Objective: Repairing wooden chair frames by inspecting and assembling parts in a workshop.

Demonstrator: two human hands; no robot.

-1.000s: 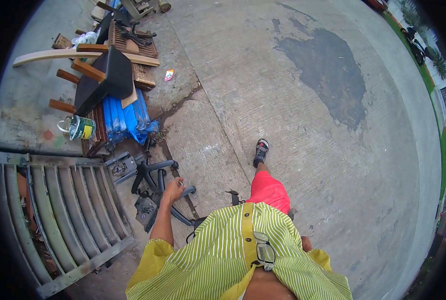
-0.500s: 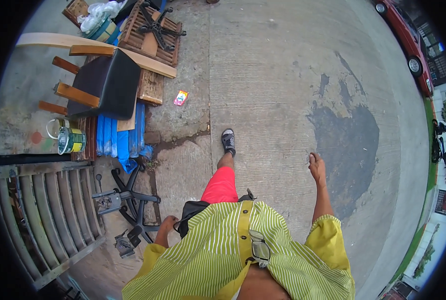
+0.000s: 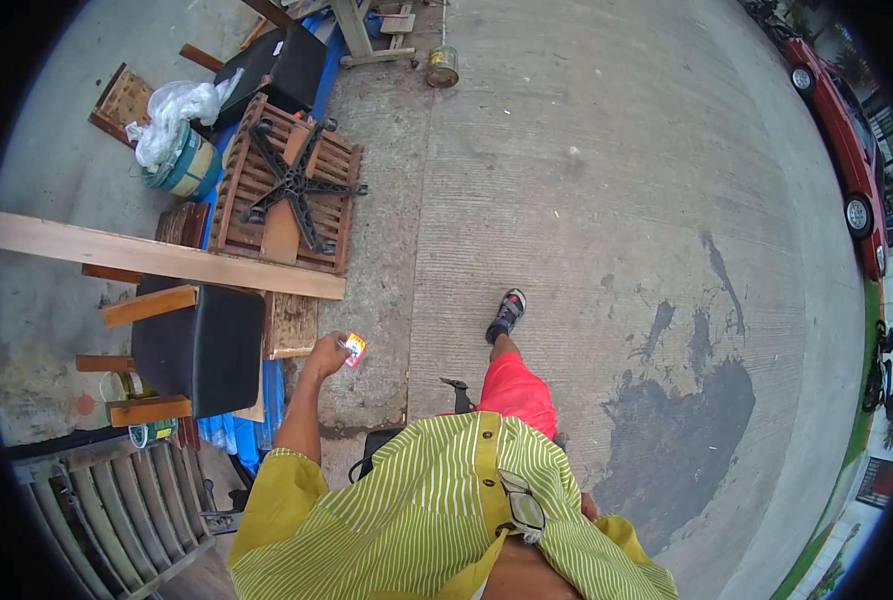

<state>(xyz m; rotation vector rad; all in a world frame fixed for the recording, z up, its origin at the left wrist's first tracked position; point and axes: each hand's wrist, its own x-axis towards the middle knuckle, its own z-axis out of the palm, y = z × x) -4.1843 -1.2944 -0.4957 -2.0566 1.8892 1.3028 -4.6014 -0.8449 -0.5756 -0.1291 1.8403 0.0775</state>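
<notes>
My left hand (image 3: 328, 355) swings forward at the left, its fingers curled in; what they hold, if anything, I cannot make out. Just beyond the fingertips a small red and yellow packet (image 3: 357, 349) shows; it lies on the concrete, below the hand. My right hand (image 3: 590, 507) hangs back at my side, mostly covered by the green-and-white striped shirt (image 3: 417, 500), and its fingers are hidden. A pair of glasses (image 3: 524, 506) hangs from the shirt's front.
At the left stand an upturned dark padded chair (image 3: 229, 350), a long wooden plank (image 3: 167, 262), a slatted wooden piece (image 3: 232, 225) bearing a black star-shaped chair base (image 3: 292, 185), and a bucket (image 3: 192, 170). Ahead is a rusty can (image 3: 443, 67). A red car (image 3: 837, 130) is parked far right.
I have walked forward, so the piled furniture and the packet have shifted nearer. My left hand has swung ahead and my right hand back. The other foot leads.
</notes>
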